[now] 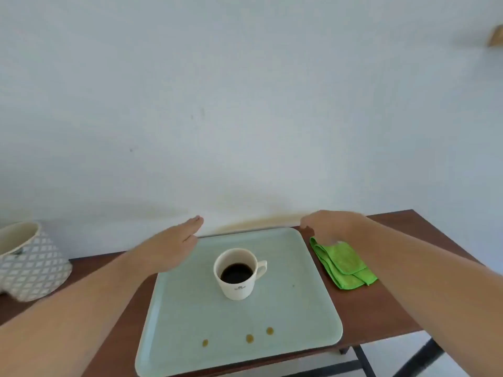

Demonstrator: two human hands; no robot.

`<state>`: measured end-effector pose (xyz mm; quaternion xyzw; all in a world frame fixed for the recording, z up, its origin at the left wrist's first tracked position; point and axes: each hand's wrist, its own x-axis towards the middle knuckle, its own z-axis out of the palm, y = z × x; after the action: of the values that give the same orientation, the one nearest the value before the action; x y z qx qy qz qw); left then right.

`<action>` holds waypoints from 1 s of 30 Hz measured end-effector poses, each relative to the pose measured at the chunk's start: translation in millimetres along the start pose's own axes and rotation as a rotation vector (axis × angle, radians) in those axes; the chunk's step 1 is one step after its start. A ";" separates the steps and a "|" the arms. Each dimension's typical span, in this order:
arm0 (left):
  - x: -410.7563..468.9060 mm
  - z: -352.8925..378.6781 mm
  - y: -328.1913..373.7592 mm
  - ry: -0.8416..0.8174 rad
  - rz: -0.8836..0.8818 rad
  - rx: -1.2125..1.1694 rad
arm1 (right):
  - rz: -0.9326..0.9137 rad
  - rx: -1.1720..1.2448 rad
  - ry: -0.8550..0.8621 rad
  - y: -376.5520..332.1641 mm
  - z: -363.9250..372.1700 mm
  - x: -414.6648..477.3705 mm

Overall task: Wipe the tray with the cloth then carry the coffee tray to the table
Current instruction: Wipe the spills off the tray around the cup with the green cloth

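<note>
A pale green tray (304, 317) lies on a brown wooden table (375, 308). A white cup (237, 273) of black coffee stands near the tray's middle. Three small brown drops (249, 338) mark the tray's near part. A folded green cloth (344, 263) lies on the table just right of the tray. My left hand (168, 246) hovers flat, fingers together and straight, over the tray's far left corner and holds nothing. My right hand (330, 225) is palm down over the far end of the cloth, fingers slightly curled and blurred, with nothing in its grip.
A white wall rises right behind the table. A patterned grey and white pot (30, 262) stands on the table at the far left. The table's right edge and dark legs (364, 357) show at the lower right over a light floor.
</note>
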<state>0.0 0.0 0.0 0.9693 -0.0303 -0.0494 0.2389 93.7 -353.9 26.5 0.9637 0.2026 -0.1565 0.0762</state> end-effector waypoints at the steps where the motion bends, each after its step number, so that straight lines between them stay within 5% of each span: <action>1: -5.2 9.0 -2.0 -0.041 -0.007 0.025 | 0.029 -0.080 -0.057 2.2 5.8 -1.2; 6: -10.1 54.4 -35.1 -0.137 -0.059 0.114 | 0.064 -0.103 -0.166 25.7 26.5 11.3; 20: -8.8 90.5 -49.7 0.141 -0.005 0.367 | 0.074 -0.028 0.049 27.7 1.2 52.4; 27: -10.4 94.0 -54.7 0.133 0.030 0.401 | 0.447 1.274 0.414 -21.9 59.9 -51.2; 30: -11.1 94.7 -53.6 0.142 0.038 0.403 | 0.424 1.363 0.591 -84.8 85.1 -96.7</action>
<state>-19.6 4.7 -107.5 0.9978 -0.0410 0.0304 0.0428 -48.5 -330.5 -28.3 0.8177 -0.1155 0.0348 -0.5628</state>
